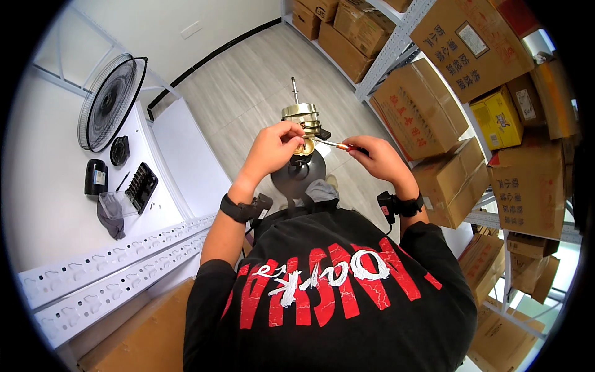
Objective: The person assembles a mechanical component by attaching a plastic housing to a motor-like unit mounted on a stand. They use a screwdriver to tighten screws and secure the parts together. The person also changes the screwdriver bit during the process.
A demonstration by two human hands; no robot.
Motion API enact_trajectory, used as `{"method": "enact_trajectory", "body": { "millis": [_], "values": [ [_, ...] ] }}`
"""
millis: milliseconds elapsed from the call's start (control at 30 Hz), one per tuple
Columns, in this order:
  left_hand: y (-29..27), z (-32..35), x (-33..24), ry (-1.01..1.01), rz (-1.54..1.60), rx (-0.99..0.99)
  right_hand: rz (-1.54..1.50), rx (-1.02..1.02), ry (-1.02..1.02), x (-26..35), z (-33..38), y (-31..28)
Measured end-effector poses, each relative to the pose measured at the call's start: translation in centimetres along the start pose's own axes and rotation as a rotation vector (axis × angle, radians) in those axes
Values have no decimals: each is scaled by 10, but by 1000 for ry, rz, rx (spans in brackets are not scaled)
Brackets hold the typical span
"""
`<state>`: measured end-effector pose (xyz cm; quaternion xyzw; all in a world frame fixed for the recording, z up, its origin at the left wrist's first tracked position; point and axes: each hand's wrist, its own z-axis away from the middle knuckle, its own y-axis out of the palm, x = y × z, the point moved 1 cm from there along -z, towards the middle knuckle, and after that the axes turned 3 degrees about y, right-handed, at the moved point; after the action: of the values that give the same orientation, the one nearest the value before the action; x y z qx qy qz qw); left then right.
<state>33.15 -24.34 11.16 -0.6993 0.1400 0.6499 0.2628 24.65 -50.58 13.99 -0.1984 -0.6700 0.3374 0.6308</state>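
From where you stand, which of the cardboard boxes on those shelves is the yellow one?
The yellow box sits on the right-hand shelving, beyond the right hand. Its neighbours, such as the large brown box just left of it, are plain brown cardboard.

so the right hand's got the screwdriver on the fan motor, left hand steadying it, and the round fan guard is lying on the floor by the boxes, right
Not quite. The head view shows the fan guard on the white table at the person's left, not on the floor by the boxes. The rest holds: the right hand holds the screwdriver to the fan motor, and the left hand steadies it.
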Motion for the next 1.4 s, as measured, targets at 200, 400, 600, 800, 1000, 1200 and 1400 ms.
{"method": "enact_trajectory", "body": {
  "millis": [200, 400, 600, 800, 1000, 1200, 1400],
  "values": [
    [-21, 5, -12, 310, -583, -115, -31, -10, 8, -3, 5, 2],
    [-18, -13, -2, 426, -665, -111, -109, 46, 44, 3, 6, 1],
    [-8, -24, 14, 293, -406, -55, -137, 72, 41, -5, 9, 0],
    [21, -23, 21, 317, -438, -337, -208, 63, 45, -15, 5, -12],
    [36, -8, 33, 322, -408, -487, -443, 189, 121, -38, -4, -9],
    [57, -13, 63, 475, -490, -622, -716, 151, -181, -117, -8, 28],
    [67, -17, 77, 628, -530, -772, -650, 26, -368, -132, -1, 23]
  ]
}}
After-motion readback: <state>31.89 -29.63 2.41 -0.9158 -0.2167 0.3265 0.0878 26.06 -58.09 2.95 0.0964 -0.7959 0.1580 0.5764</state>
